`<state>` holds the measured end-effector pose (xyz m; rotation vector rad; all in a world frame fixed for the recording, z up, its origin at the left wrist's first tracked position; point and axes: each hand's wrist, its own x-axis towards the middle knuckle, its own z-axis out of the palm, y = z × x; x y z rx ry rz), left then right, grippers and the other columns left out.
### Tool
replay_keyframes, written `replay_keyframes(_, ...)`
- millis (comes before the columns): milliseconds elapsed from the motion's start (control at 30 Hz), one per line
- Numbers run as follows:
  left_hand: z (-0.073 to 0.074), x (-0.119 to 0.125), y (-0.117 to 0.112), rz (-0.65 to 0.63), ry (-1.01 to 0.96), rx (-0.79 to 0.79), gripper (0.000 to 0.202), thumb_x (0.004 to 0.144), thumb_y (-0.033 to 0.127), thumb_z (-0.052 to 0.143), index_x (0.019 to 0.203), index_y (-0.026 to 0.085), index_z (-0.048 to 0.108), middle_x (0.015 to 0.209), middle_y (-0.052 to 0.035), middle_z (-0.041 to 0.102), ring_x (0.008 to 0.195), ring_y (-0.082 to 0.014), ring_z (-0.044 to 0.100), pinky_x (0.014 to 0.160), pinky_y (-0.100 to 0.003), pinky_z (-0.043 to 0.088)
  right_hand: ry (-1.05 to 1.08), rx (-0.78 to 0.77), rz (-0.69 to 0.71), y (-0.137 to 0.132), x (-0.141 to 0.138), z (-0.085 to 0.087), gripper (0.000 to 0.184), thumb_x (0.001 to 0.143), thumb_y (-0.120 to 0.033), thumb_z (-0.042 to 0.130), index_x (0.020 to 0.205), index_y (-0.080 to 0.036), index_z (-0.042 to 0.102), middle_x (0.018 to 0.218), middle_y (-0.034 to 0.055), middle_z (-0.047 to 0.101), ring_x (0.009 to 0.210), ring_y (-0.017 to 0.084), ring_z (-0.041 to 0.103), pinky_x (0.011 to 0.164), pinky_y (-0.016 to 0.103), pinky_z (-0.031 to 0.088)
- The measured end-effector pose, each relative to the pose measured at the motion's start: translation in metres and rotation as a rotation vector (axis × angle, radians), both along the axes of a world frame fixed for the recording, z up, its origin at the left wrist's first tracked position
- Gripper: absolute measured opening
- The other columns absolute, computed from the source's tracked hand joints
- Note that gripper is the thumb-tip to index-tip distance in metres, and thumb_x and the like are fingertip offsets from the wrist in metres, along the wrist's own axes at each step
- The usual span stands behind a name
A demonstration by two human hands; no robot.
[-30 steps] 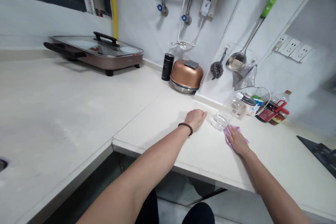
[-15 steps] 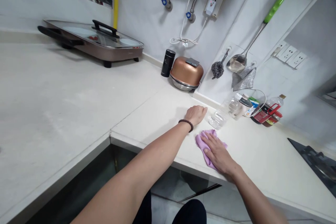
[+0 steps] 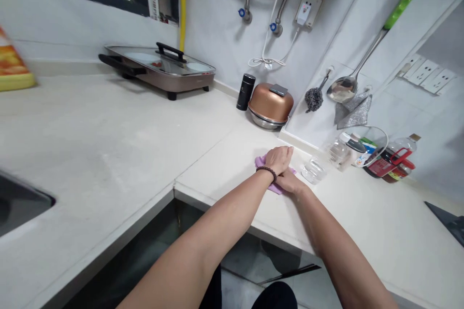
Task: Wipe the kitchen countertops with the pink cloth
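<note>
- At ten o'clock, a lidded electric griddle (image 3: 192,79) is standing.
- At two, a green-handled wok spatula (image 3: 387,24) is hanging beside a steel-wool scrubber (image 3: 313,100).
- At three, a red-lidded jar (image 3: 395,174) is standing.

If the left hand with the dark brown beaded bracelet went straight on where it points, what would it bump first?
Probably the long, low cream ledge along the foot of the white wall, beyond the left hand. The hand's height is hard to judge, so it might meet the wall instead.
</note>
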<state>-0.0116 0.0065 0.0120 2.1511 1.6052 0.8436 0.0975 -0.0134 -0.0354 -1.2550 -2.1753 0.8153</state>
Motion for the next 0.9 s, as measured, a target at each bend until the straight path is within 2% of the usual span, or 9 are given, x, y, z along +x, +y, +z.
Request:
replay_keyframes(67,0.001,-0.001,-0.001,0.023,-0.002,0.008,0.052,0.112,0.039,0.023,0.118,0.022,0.072,0.117,-0.0084,0.077,0.11,-0.0256,0.069,0.097,-0.037,0.047,0.116,-0.026,0.019,-0.015,0.01,0.006,0.048,0.087,-0.046,0.069,0.125,-0.017,0.073,0.122,0.0095,0.075,0.112,0.03,0.067,0.103,0.048,0.052)
replay_keyframes(167,0.0,-0.001,-0.002,0.057,0.004,0.014,0.043,0.109,0.038,0.032,0.121,0.021,0.069,0.125,-0.0108,0.073,0.12,-0.0288,0.063,0.103,-0.043,0.043,0.23,0.094,-0.078,-0.04,0.036,0.011,0.044,0.084,-0.053,0.074,0.114,-0.02,0.077,0.125,0.0085,0.074,0.119,0.031,0.065,0.11,0.048,0.047)
replay_keyframes(233,-0.003,0.0,-0.001,0.036,0.044,-0.027,0.039,0.104,0.043,0.044,0.118,0.02,0.071,0.13,-0.0139,0.069,0.125,-0.032,0.058,0.105,-0.046,0.041,0.275,0.123,-0.244,-0.052,0.062,0.013,0.045,0.08,-0.06,0.078,0.103,-0.02,0.08,0.117,0.009,0.076,0.113,0.031,0.068,0.105,0.047,0.051)
replay_keyframes(367,-0.01,0.002,0.0,-0.065,0.186,-0.088,0.037,0.089,0.05,0.064,0.105,0.018,0.075,0.127,-0.0169,0.068,0.126,-0.0346,0.055,0.106,-0.047,0.038,0.321,0.109,-0.713,-0.055,0.124,0.019,0.056,0.072,-0.074,0.078,0.072,-0.019,0.069,0.072,0.0061,0.071,0.075,0.026,0.07,0.071,0.037,0.059)
replay_keyframes(467,-0.014,0.002,0.001,-0.078,0.233,-0.069,0.045,0.082,0.056,0.073,0.109,0.02,0.075,0.128,-0.017,0.067,0.126,-0.0352,0.053,0.106,-0.048,0.038,0.38,0.19,-0.95,-0.039,0.155,0.025,0.071,0.061,-0.074,0.084,0.101,-0.018,0.069,0.092,0.0086,0.073,0.086,0.028,0.071,0.071,0.038,0.061)
replay_keyframes(567,-0.018,0.003,0.004,-0.069,0.246,-0.046,0.051,0.078,0.057,0.078,0.113,0.02,0.074,0.13,-0.0178,0.066,0.125,-0.0362,0.053,0.106,-0.049,0.037,0.436,0.286,-0.791,-0.017,0.154,0.026,0.106,0.062,-0.069,0.083,0.15,-0.022,0.046,0.14,0.0152,0.062,0.122,0.032,0.063,0.097,0.044,0.058)
replay_keyframes(633,-0.019,0.001,0.007,-0.044,0.239,-0.046,0.049,0.079,0.054,0.079,0.114,0.021,0.074,0.129,-0.0174,0.067,0.125,-0.0359,0.054,0.106,-0.05,0.036,0.483,0.311,-0.641,-0.005,0.139,0.024,0.118,0.064,-0.066,0.083,0.161,-0.022,0.029,0.151,0.0174,0.053,0.134,0.032,0.056,0.109,0.045,0.05)
replay_keyframes(767,-0.022,-0.006,0.012,0.03,0.197,-0.059,0.035,0.086,0.046,0.075,0.11,0.021,0.074,0.127,-0.0159,0.068,0.124,-0.0351,0.054,0.105,-0.052,0.034,0.573,0.353,-0.646,0.002,0.12,0.026,0.124,0.062,-0.062,0.085,0.161,-0.016,0.026,0.139,0.0176,0.061,0.126,0.032,0.061,0.108,0.048,0.049)
replay_keyframes(900,-0.022,-0.009,0.014,0.051,0.164,-0.07,0.021,0.09,0.033,0.069,0.107,0.021,0.075,0.127,-0.0146,0.069,0.124,-0.0337,0.053,0.103,-0.054,0.033,0.257,0.395,-0.687,-0.015,0.151,0.041,0.117,0.06,-0.062,0.086,0.159,-0.018,0.039,0.125,0.0137,0.067,0.112,0.033,0.065,0.099,0.047,0.052)
